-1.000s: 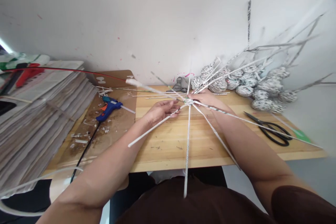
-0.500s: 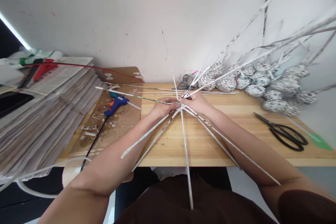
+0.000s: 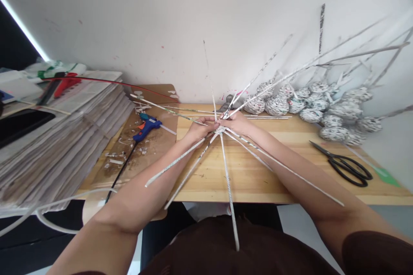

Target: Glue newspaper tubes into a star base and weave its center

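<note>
Rolled newspaper sticks (image 3: pixel 227 176) spread out in a star from a small woven centre (image 3: pixel 220 129) held above the wooden table. On the left side of that centre, my left hand (image 3: pixel 202 130) is closed, thumb and fingers pinching the weave. My right hand (image 3: pixel 237 123) grips its far right side, fingers curled behind and partly hidden among the sticks. Several sticks point toward my body and across my forearms; others slant up toward the wall.
A blue glue gun (image 3: pixel 146 129) lies on stained cardboard (image 3: pixel 129 159) at left, by a tall newspaper stack (image 3: pixel 74 137). Black scissors (image 3: pixel 348 165) rest at right. Woven paper balls (image 3: pixel 277 105) line the wall. Loose paper sticks (image 3: pixel 271 117) lie behind my hands.
The sticks slanting up at the right have swung lower. Both hands keep hold of the woven centre, and the whole view has shifted slightly.
</note>
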The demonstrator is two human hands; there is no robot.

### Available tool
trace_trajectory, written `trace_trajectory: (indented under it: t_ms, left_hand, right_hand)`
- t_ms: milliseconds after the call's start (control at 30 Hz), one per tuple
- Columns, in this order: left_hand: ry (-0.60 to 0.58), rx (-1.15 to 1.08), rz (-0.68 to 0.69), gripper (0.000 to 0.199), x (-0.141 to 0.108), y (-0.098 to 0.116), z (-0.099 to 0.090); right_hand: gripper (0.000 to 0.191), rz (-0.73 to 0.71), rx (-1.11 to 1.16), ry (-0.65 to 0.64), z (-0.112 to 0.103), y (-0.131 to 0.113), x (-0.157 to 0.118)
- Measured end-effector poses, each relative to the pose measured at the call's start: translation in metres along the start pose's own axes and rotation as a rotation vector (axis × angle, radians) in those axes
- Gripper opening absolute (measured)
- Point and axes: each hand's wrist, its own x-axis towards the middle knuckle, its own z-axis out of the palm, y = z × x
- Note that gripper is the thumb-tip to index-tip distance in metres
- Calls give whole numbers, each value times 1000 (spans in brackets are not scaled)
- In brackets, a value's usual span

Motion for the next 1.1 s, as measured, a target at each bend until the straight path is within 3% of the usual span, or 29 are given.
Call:
trace_trajectory:
  t_ms: [200, 500, 700, 933, 1100]
  left_hand:
    - [27, 10, 56, 51, 0, 2, -3]
    - [120, 10, 113, 33, 13, -4, -13]
    - [127, -63, -1, 26, 9, 4, -8]
    - [113, -1, 17, 30, 9, -1, -11]
    - [117, 70, 29, 29, 9, -3, -12]
  right_hand:
    - [16, 24, -36, -113, 2, -11, 17]
    - [23, 53, 85, -91, 10, -9, 29]
    - [30, 128, 211, -42, 9, -8, 20]
    - [36, 163, 359, -58, 5, 4, 2]
    - [28, 129, 206, -46, -2, 7, 3]
